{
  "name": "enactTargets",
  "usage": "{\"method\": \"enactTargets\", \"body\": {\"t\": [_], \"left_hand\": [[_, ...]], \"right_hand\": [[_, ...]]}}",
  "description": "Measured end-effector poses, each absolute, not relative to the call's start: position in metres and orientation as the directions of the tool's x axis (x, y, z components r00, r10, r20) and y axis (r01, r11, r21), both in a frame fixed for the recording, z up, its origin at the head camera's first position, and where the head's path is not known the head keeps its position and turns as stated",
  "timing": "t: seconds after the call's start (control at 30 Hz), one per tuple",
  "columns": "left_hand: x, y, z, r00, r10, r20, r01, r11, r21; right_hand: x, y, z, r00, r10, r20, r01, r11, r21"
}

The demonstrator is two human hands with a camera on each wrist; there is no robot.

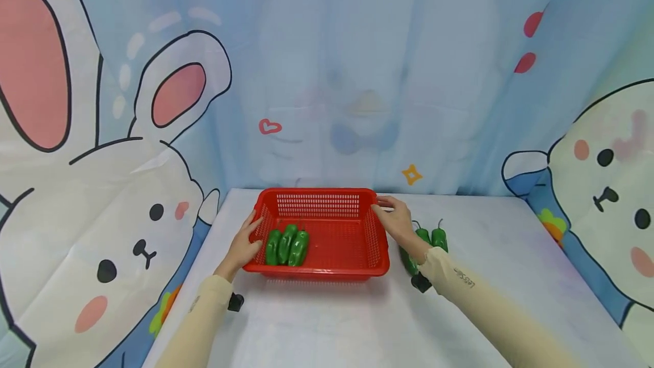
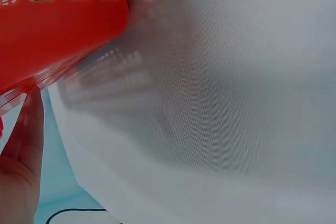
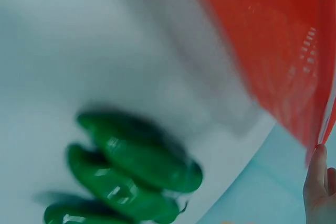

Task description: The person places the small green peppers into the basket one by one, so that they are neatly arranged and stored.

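A red plastic basket (image 1: 339, 246) with slotted walls is between both hands. Three glossy green peppers (image 1: 287, 246) lie side by side inside it on the left. My left hand (image 1: 244, 246) grips the basket's left rim; in the left wrist view, its fingers reach the outside of the wall. At the opposite rim, my right hand (image 1: 398, 220) holds on near the back right corner. The basket's underside sits above its shadow on the table in the left wrist view. Beside the right wrist, more green peppers (image 3: 142, 150) lie on the table, partly hidden by the forearm in the head view.
A white cloth covers the table (image 1: 317, 322). Behind it hangs a pale blue curtain (image 1: 327, 72) printted with cartoon rabbits. Small black devices (image 1: 235, 302) sit under both wrists, the right one close to the loose peppers.
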State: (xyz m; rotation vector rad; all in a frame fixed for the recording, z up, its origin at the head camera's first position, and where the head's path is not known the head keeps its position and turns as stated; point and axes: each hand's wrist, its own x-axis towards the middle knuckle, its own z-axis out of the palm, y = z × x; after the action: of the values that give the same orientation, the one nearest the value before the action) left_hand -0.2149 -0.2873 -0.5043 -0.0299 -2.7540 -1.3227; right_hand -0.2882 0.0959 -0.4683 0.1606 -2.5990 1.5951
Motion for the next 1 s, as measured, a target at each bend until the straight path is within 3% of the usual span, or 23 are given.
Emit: {"method": "enactTargets", "body": {"t": [0.23, 0.6, 1.0], "left_hand": [[-0.214, -0.29, -0.508, -0.994, -0.009, 0.11, 0.081, 0.622, 0.779], [-0.214, -0.288, -0.507, -0.992, -0.007, 0.122, 0.091, 0.625, 0.775], [-0.215, -0.287, -0.508, -0.991, -0.003, 0.132, 0.102, 0.623, 0.776]], "right_hand": [[-0.297, 0.135, -0.477, -0.987, 0.017, 0.16, -0.128, 0.515, -0.848], [-0.301, 0.193, -0.495, -0.978, 0.196, 0.064, 0.059, 0.562, -0.825], [-0.296, 0.228, -0.518, -0.964, 0.261, -0.038, 0.191, 0.588, -0.786]]}}
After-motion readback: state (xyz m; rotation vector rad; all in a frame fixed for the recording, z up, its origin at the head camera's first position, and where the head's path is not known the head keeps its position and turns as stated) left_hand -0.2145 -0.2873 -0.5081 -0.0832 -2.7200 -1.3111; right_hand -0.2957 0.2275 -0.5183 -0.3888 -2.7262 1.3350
